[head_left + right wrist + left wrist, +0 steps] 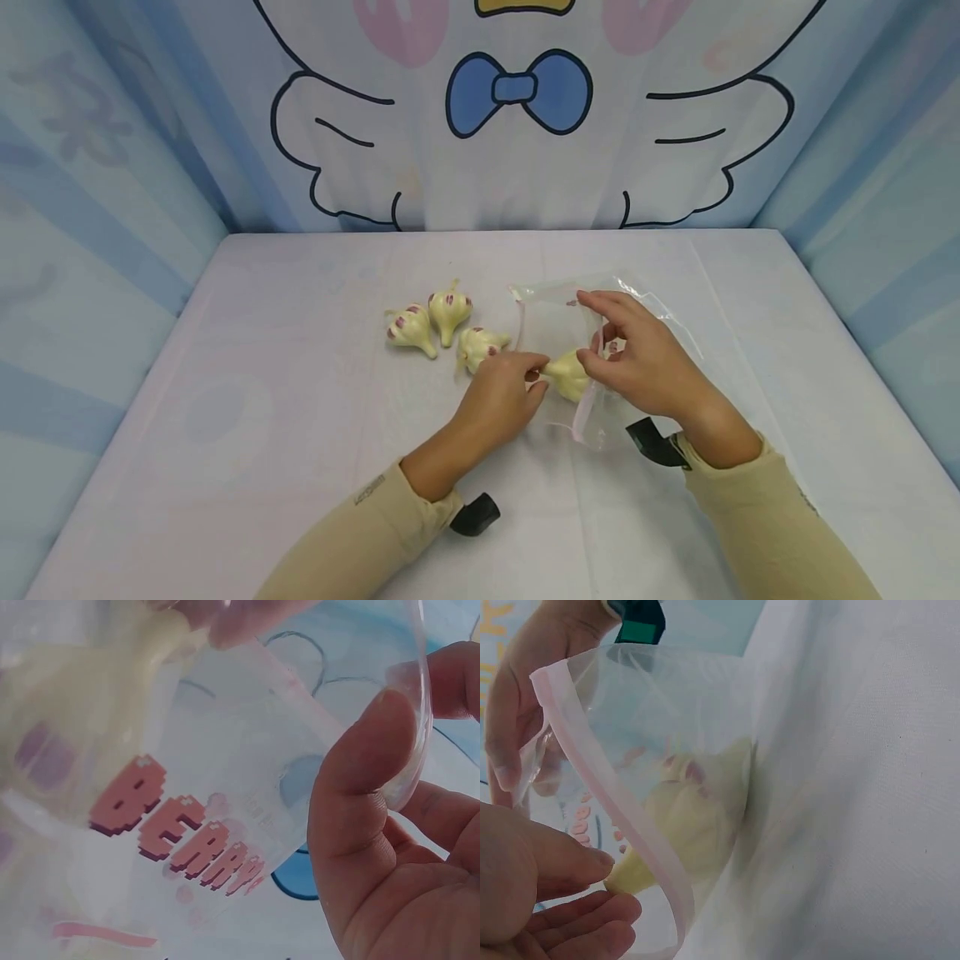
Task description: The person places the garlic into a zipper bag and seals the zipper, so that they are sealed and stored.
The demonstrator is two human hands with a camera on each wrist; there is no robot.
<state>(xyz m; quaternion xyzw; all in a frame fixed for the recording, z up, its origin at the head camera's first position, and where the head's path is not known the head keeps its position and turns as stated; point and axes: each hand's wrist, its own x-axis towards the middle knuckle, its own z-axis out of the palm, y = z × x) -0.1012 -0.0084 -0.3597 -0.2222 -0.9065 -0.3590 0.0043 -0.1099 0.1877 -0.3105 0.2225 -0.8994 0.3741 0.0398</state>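
Observation:
A clear plastic zip bag (551, 321) with a pink strip along its mouth stands partly open on the table. Inside the mouth is a pale yellow garlic bulb (568, 375), its clove end deeper in the bag. My left hand (501, 398) pinches the bulb's stem between thumb and fingers at the opening. On the right, my right hand (652, 358) holds the bag's edge between thumb and fingers. Pink lettering, "BERRY" (176, 825), shows on the bag in the right wrist view. Through the film in the left wrist view, the garlic bulb (690, 825) looks hazy.
Left of the bag lie three more garlic bulbs: one at the far left (411, 327), another behind (450, 312), and a third bulb (480, 346) close beside my left hand. A white cloth covers the table (300, 417). Printed curtains (517, 183) enclose the back and sides.

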